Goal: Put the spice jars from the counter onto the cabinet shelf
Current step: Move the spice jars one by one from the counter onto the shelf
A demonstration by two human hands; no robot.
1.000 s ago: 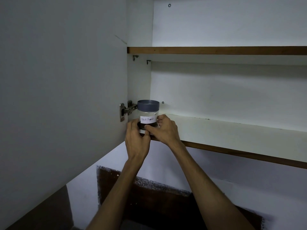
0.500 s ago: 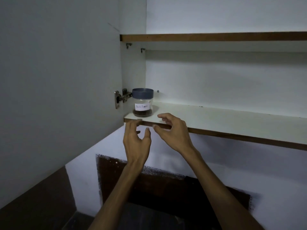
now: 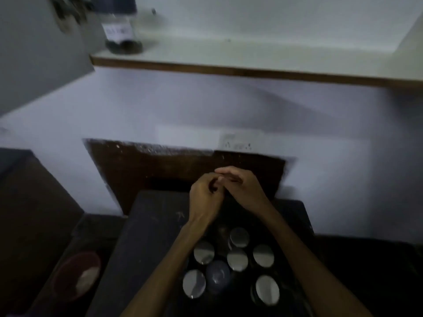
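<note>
Fingers [image 3: 229, 173] loosely curled, empty, left hand [image 3: 204, 194] touching right hand [image 3: 243, 191] above the counter [image 3: 148, 225]. One labelled jar [image 3: 122, 30] parked on the cabinet shelf [image 3: 251, 72], far left. About seven lidded jars [image 3: 238, 259] left below. Lower than half a second ago, well away from the shelf edge.

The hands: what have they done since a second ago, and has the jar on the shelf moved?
Both hands let go of the labelled jar and dropped from the shelf toward the counter. Now the left hand and right hand meet, empty, above the lidded jars waiting below. The view tilted down too. The labelled jar stays at the shelf's left end.
</note>
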